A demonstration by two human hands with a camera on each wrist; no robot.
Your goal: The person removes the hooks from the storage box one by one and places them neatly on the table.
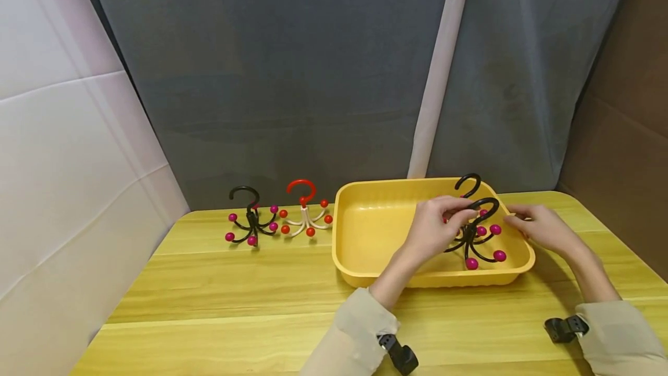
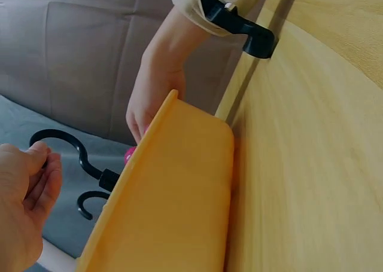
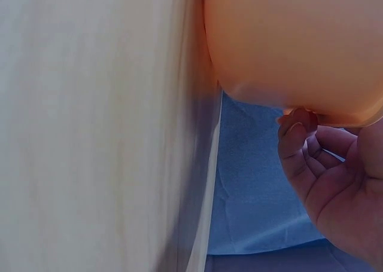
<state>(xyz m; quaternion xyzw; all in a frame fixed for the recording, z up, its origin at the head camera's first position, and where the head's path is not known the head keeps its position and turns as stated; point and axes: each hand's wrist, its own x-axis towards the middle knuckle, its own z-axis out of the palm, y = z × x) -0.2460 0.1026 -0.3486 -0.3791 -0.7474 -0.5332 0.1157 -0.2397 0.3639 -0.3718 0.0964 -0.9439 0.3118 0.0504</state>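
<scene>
In the head view, my left hand (image 1: 433, 228) pinches the hook of a black hook hanger (image 1: 472, 231) whose curved arms end in magenta balls. That hanger is upright over the right part of a yellow plastic basin (image 1: 347, 237). Behind it stands a second black hook hanger (image 1: 469, 181), largely hidden by the first one and my hand. My right hand (image 1: 545, 228) grips the basin's right rim, its curled fingers also showing in the right wrist view. In the left wrist view, the held hook (image 2: 72, 140) rises above the basin's edge between thumb and fingers.
Left of the basin, another black hook hanger (image 1: 252, 222) with magenta balls stands on the wooden table (image 1: 224, 306). Between them is a white hanger (image 1: 305, 216) with a red hook and red balls. A grey curtain (image 1: 271, 74) hangs behind the table.
</scene>
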